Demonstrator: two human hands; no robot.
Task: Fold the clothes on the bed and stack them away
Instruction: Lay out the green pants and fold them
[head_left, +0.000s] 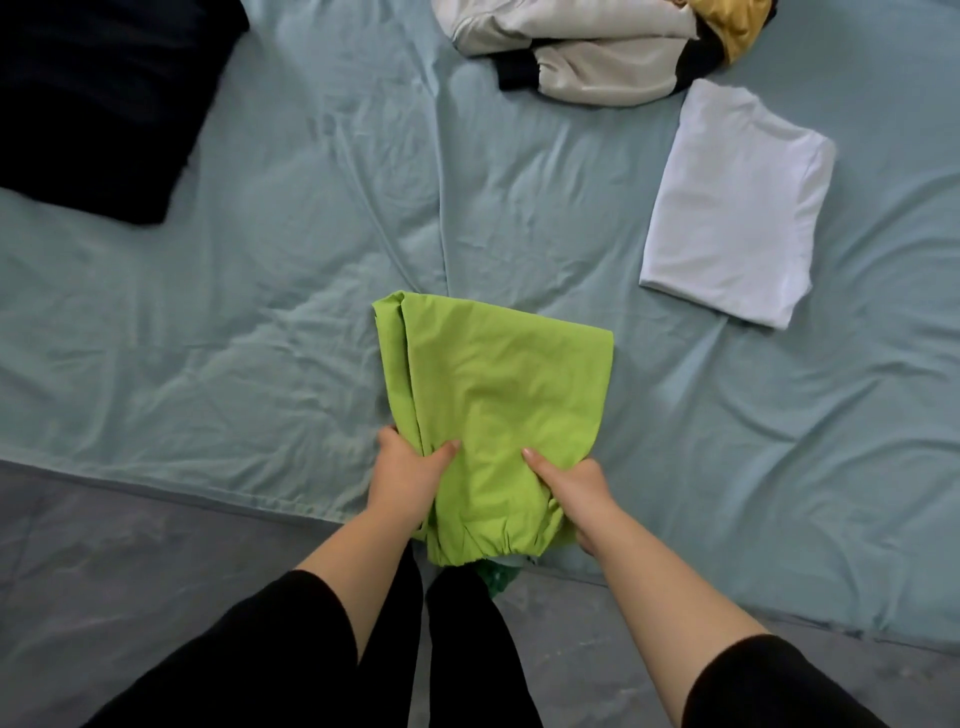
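Observation:
A lime green garment (493, 395), folded into a narrow rectangle, lies on the pale blue bed sheet (260, 312) near the bed's front edge. My left hand (410, 473) grips its near left edge, thumb on top. On the near right edge my right hand (566, 488) grips the fabric the same way. The garment's gathered near end hangs over the edge between my hands. A folded white shirt (737, 208) lies at the right. At the back, a heap of unfolded cream, black and yellow clothes (597, 47) sits.
A dark navy folded cloth (98, 98) lies at the back left corner. Grey floor (130, 571) runs along the bed's front edge, where my black-clad legs stand.

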